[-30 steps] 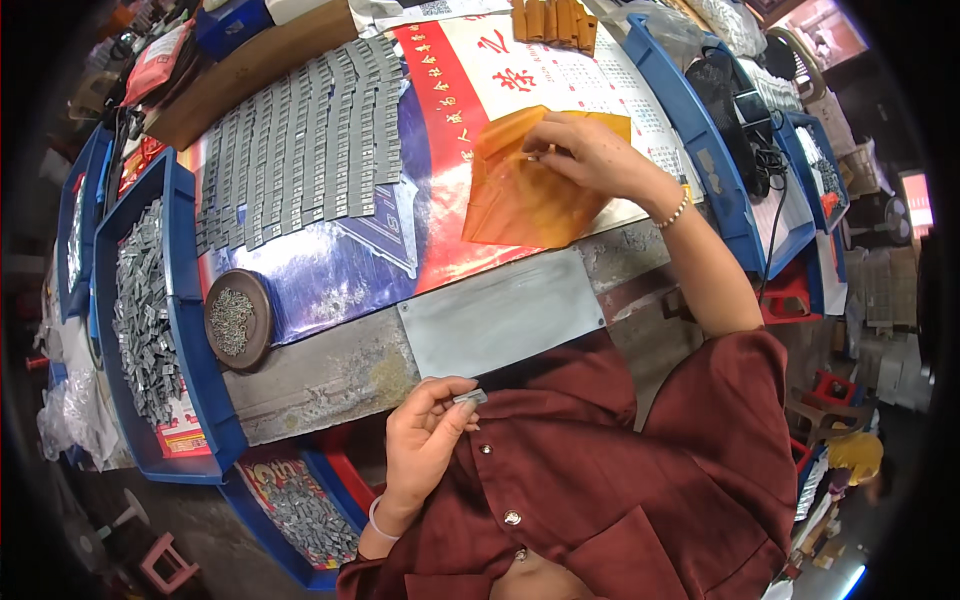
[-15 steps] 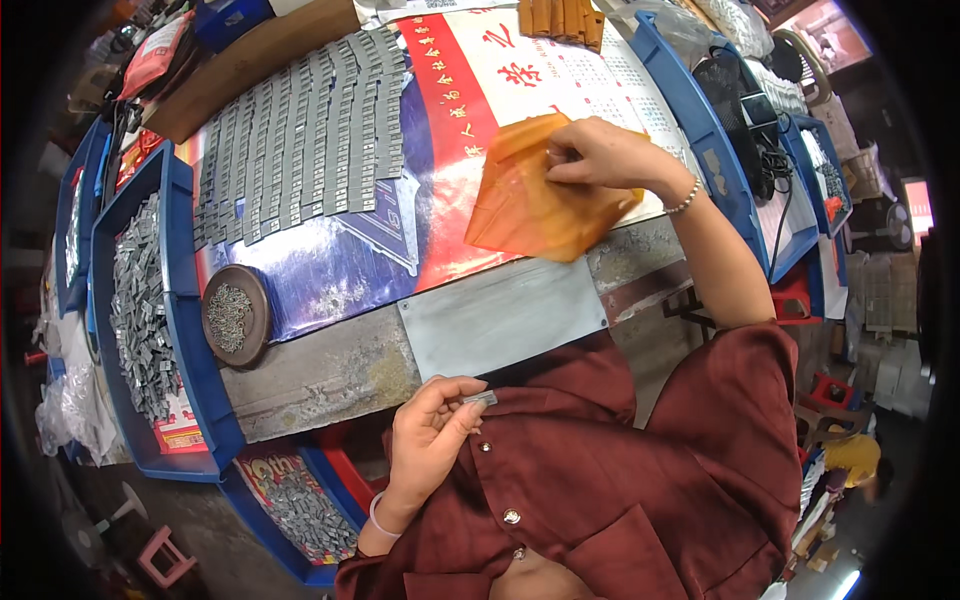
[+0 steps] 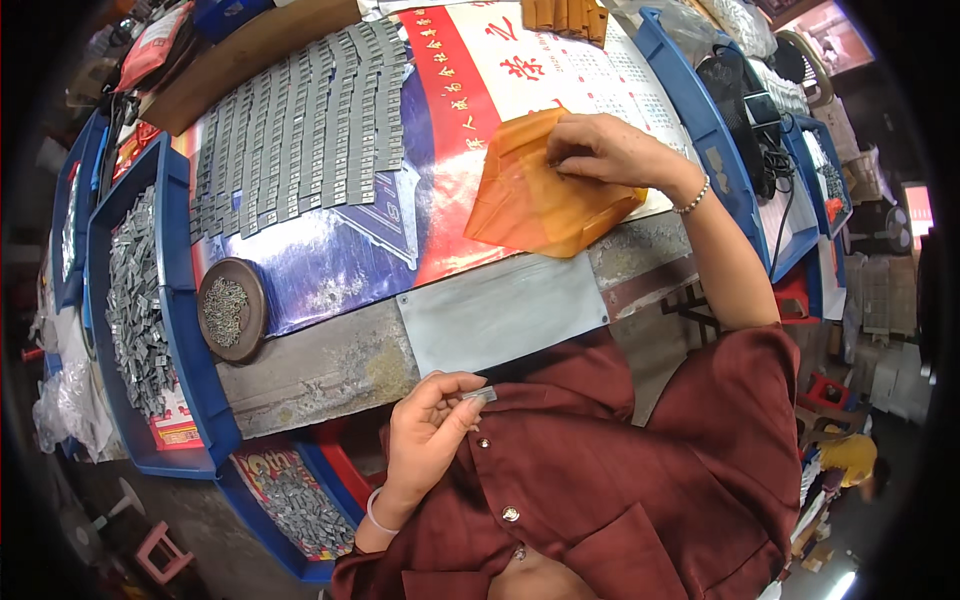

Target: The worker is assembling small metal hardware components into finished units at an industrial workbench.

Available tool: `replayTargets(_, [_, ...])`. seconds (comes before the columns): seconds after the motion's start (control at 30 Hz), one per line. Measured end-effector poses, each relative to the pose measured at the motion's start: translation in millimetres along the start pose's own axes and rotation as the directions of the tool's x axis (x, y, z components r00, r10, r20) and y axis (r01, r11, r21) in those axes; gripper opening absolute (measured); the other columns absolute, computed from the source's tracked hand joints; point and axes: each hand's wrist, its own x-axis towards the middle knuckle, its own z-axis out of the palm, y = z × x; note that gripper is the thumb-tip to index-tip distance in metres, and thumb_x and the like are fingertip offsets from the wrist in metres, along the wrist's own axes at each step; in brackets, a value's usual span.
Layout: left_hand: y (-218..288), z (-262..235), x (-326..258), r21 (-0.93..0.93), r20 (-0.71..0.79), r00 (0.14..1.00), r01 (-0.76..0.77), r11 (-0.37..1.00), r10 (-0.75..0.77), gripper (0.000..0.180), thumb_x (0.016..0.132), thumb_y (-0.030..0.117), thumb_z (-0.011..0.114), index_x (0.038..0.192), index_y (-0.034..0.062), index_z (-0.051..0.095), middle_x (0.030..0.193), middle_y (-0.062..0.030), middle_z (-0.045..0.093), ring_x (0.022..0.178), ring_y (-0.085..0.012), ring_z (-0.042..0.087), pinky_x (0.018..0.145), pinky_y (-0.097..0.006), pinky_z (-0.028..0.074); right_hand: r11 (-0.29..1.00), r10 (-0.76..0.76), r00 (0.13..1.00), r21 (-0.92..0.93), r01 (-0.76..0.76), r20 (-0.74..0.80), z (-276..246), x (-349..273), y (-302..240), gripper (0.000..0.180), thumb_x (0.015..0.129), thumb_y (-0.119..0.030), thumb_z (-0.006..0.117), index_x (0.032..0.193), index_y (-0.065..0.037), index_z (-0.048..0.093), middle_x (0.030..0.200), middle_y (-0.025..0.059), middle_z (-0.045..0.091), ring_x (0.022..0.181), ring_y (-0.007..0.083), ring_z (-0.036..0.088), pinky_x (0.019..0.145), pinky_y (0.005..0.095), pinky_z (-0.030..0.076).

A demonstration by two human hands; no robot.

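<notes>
My left hand is closed, with a small grey metal-looking part pinched between thumb and fingers. It is close to my dark red shirt, just below a pale grey plate at the table's near edge. Farther right, my right hand has its fingers curled against a see-through orange plastic sheet, which lies creased over the poster on the table. The tips of those fingers are partly hidden. Many similar grey parts stand in slanting rows on the table's left side.
A round brown dish of tiny metal pieces stands at the left near edge. Beside it is a blue bin of loose grey parts, with another blue tray below. Folded orange pieces lie at the back. A long blue tray borders the right.
The orange sheet, blurred and lifted before, now lies flatter and stiller under my right hand. That hand has shifted only slightly. My left hand stays nearly in place with the grey part.
</notes>
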Motion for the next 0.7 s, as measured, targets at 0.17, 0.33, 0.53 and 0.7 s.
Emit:
replayTargets(0.17, [-2,-1,0,-0.031,-0.034,0.999,0.009,0.999,-0.01,0.021,0.089,0.0,0.061,0.11,-0.0064,0.058,0.09,-0.0027,0.056,0.073,-0.0065,0.056,0.065,-0.018,0.047,0.973,0.21,0.977,-0.1,-0.206,0.032,4,0,-5,0.014,0.081,-0.006,0.063,0.091,0.001,0.058,0.088,0.0128,0.064,0.083,0.0294,0.063,0.074,0.0352,0.05])
replayTargets(0.33, [-2,-1,1,-0.027,-0.025,1.0,-0.001,1.0,0.0,0.021,0.089,0.0,0.06,0.109,-0.0064,0.058,0.09,-0.0028,0.057,0.073,-0.0066,0.056,0.065,-0.018,0.047,0.992,0.12,0.993,-0.027,-0.12,-0.022,0,-10,-8,0.013,0.082,-0.009,0.061,0.091,0.0,0.059,0.089,0.0127,0.063,0.084,0.0297,0.062,0.074,0.0359,0.049])
replayTargets(0.53, [-5,-1,0,-0.027,-0.018,1.0,0.001,1.0,-0.002,0.021,0.089,0.0,0.061,0.109,-0.0061,0.059,0.09,-0.0028,0.057,0.073,-0.0066,0.056,0.064,-0.019,0.047,0.996,0.059,0.998,-0.074,-0.059,-0.007,4,-10,-10,0.012,0.082,-0.012,0.059,0.09,-0.003,0.059,0.091,0.0117,0.059,0.086,0.0298,0.06,0.075,0.0376,0.047])
replayTargets(0.7, [-4,-2,0,-0.026,-0.022,1.0,-0.01,1.0,0.009,0.021,0.089,0.001,0.061,0.109,-0.0061,0.059,0.092,-0.0033,0.057,0.074,-0.0067,0.056,0.064,-0.019,0.048,0.995,0.049,0.999,-0.091,-0.05,-0.007,5,-9,-10,0.01,0.081,-0.011,0.059,0.086,-0.003,0.057,0.089,0.0118,0.058,0.085,0.0304,0.059,0.074,0.0382,0.047])
